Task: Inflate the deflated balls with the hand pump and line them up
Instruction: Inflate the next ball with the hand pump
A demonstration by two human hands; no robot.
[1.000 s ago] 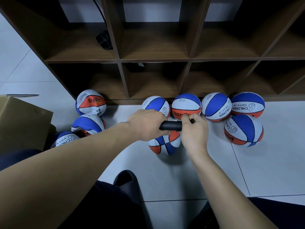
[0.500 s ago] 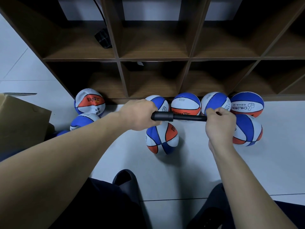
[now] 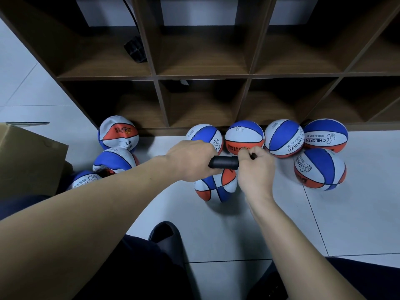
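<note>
The left hand point(image 3: 191, 160) wraps the pump point(image 3: 224, 162) barrel; the right hand point(image 3: 255, 167) curls round the handle, pushed in against the barrel end. The pump lies level above the ball point(image 3: 216, 187) on the floor point(image 3: 281, 224), long axis running left to right, handle end to the right. This looks like the pumping step, at the bottom of a stroke. Next, the right hand should pull the handle out rightward while the left keeps the barrel steady. The hose and needle are hidden.

Left hand point(image 3: 192, 160) and right hand point(image 3: 255, 167) gripping black pump point(image 3: 224, 163), above ball point(image 3: 216, 187)
</note>
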